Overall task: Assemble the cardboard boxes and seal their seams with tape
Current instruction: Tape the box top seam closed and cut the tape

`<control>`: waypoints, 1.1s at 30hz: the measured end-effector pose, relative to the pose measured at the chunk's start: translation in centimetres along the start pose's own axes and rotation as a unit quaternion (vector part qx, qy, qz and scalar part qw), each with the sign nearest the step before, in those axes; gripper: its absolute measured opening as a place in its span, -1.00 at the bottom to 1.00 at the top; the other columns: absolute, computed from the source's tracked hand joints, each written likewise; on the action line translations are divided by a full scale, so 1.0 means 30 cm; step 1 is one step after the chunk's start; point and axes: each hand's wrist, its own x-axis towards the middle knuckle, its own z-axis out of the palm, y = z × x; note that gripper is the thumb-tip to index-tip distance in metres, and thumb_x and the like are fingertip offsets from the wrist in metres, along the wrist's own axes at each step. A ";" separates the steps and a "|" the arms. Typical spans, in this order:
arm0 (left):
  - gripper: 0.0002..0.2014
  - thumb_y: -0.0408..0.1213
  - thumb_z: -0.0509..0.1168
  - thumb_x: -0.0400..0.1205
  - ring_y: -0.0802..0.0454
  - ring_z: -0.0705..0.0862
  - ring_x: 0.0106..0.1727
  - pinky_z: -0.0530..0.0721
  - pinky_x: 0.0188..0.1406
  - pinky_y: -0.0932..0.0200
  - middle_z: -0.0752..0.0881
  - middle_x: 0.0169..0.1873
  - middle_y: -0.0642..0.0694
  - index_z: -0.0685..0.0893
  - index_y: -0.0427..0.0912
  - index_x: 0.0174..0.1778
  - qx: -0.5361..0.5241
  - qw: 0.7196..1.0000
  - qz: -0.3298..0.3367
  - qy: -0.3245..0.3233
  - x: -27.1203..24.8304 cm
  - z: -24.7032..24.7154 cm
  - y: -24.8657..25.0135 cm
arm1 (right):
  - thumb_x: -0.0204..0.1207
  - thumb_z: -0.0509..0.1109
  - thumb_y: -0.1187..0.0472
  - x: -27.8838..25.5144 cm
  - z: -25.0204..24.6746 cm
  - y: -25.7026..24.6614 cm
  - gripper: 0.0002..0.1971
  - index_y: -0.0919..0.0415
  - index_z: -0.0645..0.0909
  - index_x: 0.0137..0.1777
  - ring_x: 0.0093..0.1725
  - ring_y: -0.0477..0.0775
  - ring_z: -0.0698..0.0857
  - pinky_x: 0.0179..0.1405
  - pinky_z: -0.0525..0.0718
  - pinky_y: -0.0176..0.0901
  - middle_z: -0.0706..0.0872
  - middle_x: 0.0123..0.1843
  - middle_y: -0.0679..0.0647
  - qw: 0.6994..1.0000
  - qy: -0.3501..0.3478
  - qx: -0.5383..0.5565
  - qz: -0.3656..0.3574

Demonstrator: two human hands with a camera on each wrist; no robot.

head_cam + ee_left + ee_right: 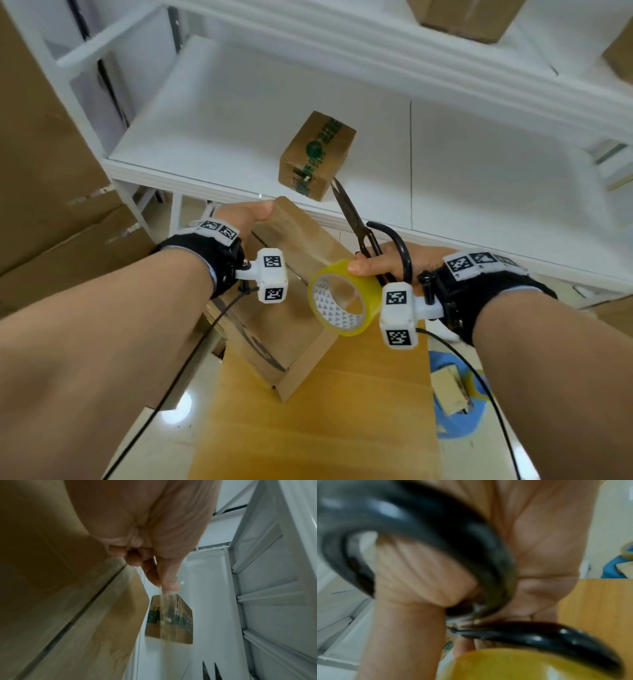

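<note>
Cardboard fills the middle of the head view: a plain brown box [294, 298] stands tilted on a yellow wooden board [342, 428], its taped seam facing up. At its far upper end the left hand [248, 214] grips the box, and the left wrist view shows the fingers [150, 573] bunched together with the thumb, pinching a clear strip of tape that trails off the box edge. Near the box's right side the right hand [383, 265] holds two things at once: a roll of yellowish clear tape [344, 298], pressed under the thumb, and black-handled scissors [363, 229], whose loops the fingers curl round. The scissor blades, slightly parted, point to the far side and their tips reach a small sealed box with green printed tape [317, 156], which sits on a white shelf [222, 113] just beyond the board. Stacked brown cartons [44, 171] crowd the far left, beside the shelf frame. To the right of the board, on the floor, lies a blue item [455, 397] with a small wooden block on it. Black cables hang from both wrist cameras across the near part of the scene.
</note>
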 end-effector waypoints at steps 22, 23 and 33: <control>-0.85 0.05 0.54 0.39 -0.03 0.64 0.05 0.64 -0.04 0.12 0.70 -0.04 0.04 0.74 0.14 -0.34 0.326 0.922 0.134 0.164 -0.140 -0.022 0.032 | 0.10 0.67 -0.36 0.099 0.039 -0.128 -0.43 0.14 0.64 -0.31 -0.32 0.11 0.65 -0.02 0.62 0.02 0.68 -0.36 0.06 0.965 0.099 -0.236 0.060; -0.85 0.07 0.55 0.37 -0.03 0.65 0.05 0.64 -0.06 0.12 0.72 -0.04 0.05 0.74 0.16 -0.34 0.328 0.922 0.130 0.160 -0.136 -0.016 0.030 | 0.10 0.68 -0.35 0.100 0.041 -0.122 -0.43 0.15 0.60 -0.32 -0.34 0.11 0.62 -0.05 0.60 0.02 0.65 -0.38 0.08 0.965 0.101 -0.236 0.060; -0.54 0.00 0.59 0.35 -0.08 0.64 0.04 0.64 -0.01 0.06 0.58 0.18 -0.11 0.60 0.08 0.10 0.357 0.898 0.153 0.205 -0.131 0.012 0.018 | 0.14 0.67 -0.36 0.120 0.049 -0.076 -0.36 0.23 0.61 -0.18 -0.27 0.12 0.62 -0.03 0.63 0.03 0.63 -0.28 0.16 0.959 0.104 -0.257 0.060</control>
